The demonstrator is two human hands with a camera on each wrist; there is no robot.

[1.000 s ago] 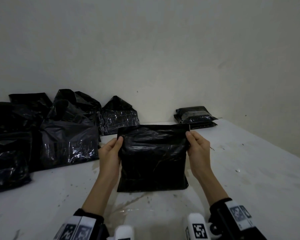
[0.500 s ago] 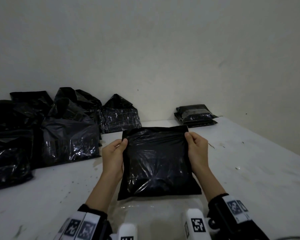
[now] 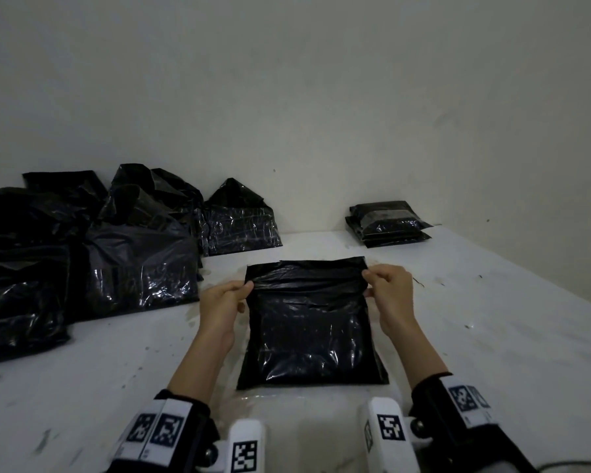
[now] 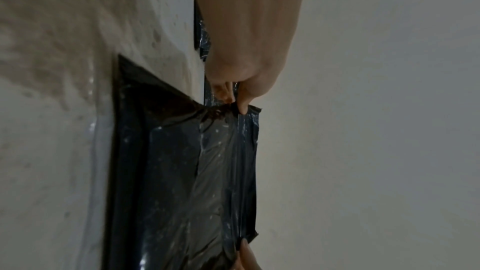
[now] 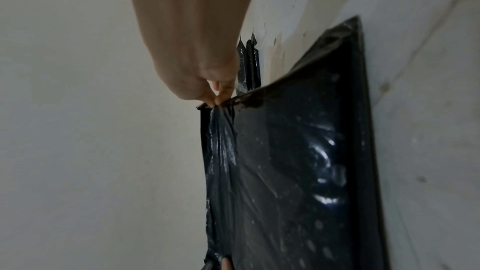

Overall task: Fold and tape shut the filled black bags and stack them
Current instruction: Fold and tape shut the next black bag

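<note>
you're pinching the top flap of the black bag (image 3: 313,322) at its two corners, left hand (image 3: 223,303) and right hand (image 3: 391,295) each gripping plastic. the bag is lying flat near the table's (image 3: 492,336) front edge, flap lifted.

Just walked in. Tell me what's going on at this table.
A person is closing up a filled black bag that lies flat on the white table. The left hand and right hand each pinch a top corner of its loose flap, lifted and starting to fold over. No tape shows on it yet. A pile of unsealed bags sits at the left by the wall, and a small stack of finished packets lies at the far right.
</note>
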